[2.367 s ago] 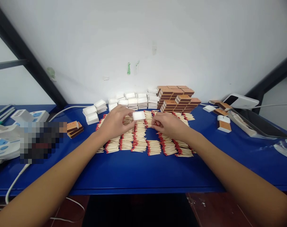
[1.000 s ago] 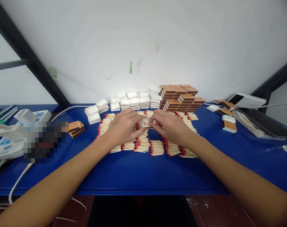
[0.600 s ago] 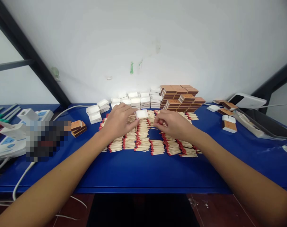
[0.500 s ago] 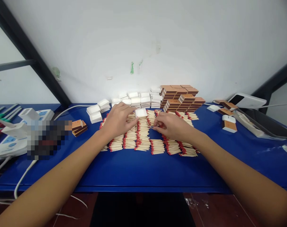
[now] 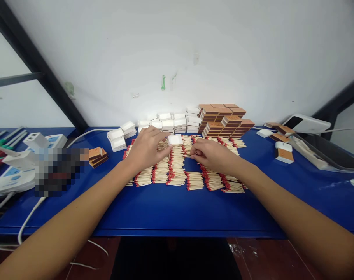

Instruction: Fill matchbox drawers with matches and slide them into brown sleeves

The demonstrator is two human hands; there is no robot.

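My left hand point(image 5: 148, 146) holds a small white matchbox tray point(image 5: 175, 140) by its left side, between thumb and fingers. The tray is tilted and its open hollow faces up, just over the rows of matches. My right hand point(image 5: 213, 155) is closed in a pinch to the right of the tray, at a gap in the rows. Matches seem to be between its fingertips, mostly hidden by the fingers. Red-headed matches point(image 5: 177, 165) lie in several neat columns on the blue table point(image 5: 171, 214), under and around both hands.
White trays point(image 5: 168, 125) are stacked along the wall, beside a pile of brown matchboxes point(image 5: 223, 116). More matchboxes point(image 5: 97, 156) lie at left, near a power strip point(image 5: 13, 182) with cables. At right are a loose matchbox point(image 5: 284, 155), a white device point(image 5: 307, 123) and a dark pouch point(image 5: 325, 153).
The tray in my left hand has shifted very slightly to the right. My right hand stays pinched at almost the same spot.
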